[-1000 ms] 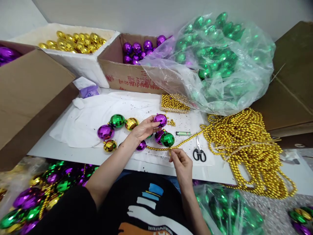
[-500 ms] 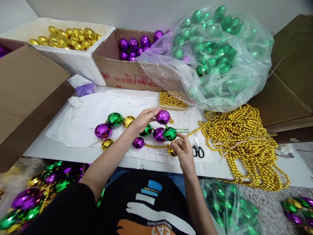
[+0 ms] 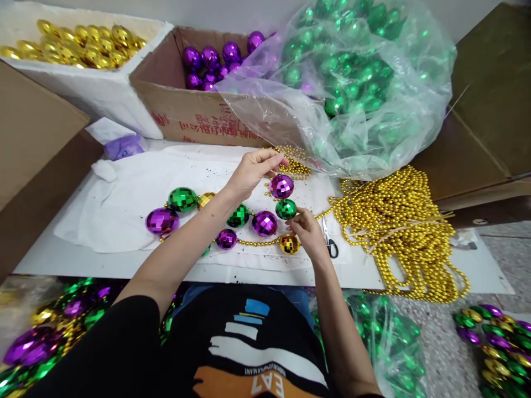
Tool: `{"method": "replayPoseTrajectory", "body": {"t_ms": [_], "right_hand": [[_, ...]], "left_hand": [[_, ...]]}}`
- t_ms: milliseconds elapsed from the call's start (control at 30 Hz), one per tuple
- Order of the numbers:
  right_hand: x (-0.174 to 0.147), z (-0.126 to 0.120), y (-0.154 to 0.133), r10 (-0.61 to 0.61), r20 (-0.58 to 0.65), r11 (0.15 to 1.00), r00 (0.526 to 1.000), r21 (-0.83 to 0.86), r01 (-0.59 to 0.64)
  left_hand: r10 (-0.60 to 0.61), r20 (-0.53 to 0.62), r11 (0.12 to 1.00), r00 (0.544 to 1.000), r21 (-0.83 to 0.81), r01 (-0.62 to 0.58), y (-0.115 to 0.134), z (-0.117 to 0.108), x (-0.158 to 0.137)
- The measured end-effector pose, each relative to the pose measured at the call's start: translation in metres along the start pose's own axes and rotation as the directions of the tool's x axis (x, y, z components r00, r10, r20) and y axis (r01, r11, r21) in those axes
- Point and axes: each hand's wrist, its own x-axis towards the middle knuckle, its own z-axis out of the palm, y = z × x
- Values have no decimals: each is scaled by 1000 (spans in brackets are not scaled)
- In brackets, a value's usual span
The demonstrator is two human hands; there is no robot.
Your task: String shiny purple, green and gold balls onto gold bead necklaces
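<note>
My left hand [image 3: 258,170] is pinched closed just above a shiny purple faceted ball [image 3: 281,187], gripping the thin end of a bead garland; the exact pinch point is small. Directly under it is a green faceted ball [image 3: 286,209], held by its right side between the fingers of my right hand [image 3: 306,229]. Below lies more of the garland: another purple ball [image 3: 264,223], a second green ball [image 3: 238,216], a small purple ball [image 3: 226,239] and a gold ball [image 3: 289,244] joined by small gold beads [image 3: 259,243]. My left forearm hides part of it.
Black-handled scissors [image 3: 331,243] lie right of my right hand, beside a heap of gold bead strings [image 3: 398,232]. Behind stand a white foam box [image 3: 103,94] of gold balls, a cardboard box [image 3: 174,110] of purple balls and a clear bag [image 3: 373,138] of green balls.
My left hand has gone from beside the purple ball to a pinch above it, raised. Purple and green balls now line up vertically. My right hand has left the gold ball's side; the view shifted.
</note>
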Motion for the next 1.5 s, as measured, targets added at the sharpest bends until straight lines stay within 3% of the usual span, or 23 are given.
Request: {"method": "replayPoseTrajectory", "body": {"t_ms": [100, 233, 333, 400, 533, 667, 767, 867, 933, 1133, 1333, 1433, 1500], "right_hand": [[3, -6, 2, -54, -25, 989, 998, -137, 50], [5, -10, -21, -285, -129, 899, 950, -381, 218], [12, -5, -49, -434, -171, 856, 885, -386, 345], [21, 3, -62, -473, -125, 839, 872, -367, 402], [43, 14, -66, -507, -33, 801, 861, -389, 456], [47, 15, -69, -511, -81, 821, 856, -341, 458], [43, 13, -85, -510, -123, 842, 852, -277, 464], [43, 14, -102, -554, -129, 821, 822, -252, 513], [46, 15, -107, -567, -136, 813, 812, -252, 525], [56, 13, -101, -541, -229, 841, 809, -153, 519], [55, 1, -96, -492, -305, 866, 816, -72, 495], [53, -11, -81, -470, -278, 882, 837, -144, 448], [53, -22, -66, -429, -216, 884, 877, -299, 359]], "left_hand": [[42, 18, 998, 999, 42, -43, 3, 6, 2], [104, 25, 991, 994, 83, -106, 7, 10, 6], [83, 47, 991, 995, 104, -87, 7, 14, 7], [70, 59, 991, 996, 108, -76, 5, 19, 7], [78, 67, 991, 995, 100, -84, 4, 25, 6], [82, 72, 996, 994, -27, -80, -1, 22, 1], [94, 184, 995, 978, -39, -89, -15, 15, 0], [78, 332, 993, 940, 62, -104, -35, 10, 3], [44, 362, 989, 931, 114, -92, -48, 8, 6], [-114, 297, 982, 948, 177, 63, -69, -4, 5], [-226, 224, 971, 948, 125, 203, -78, -15, 1], [-221, 182, 975, 958, 76, 210, -75, -18, -1], [-207, 148, 978, 967, 57, 201, -68, -21, -1]]}}
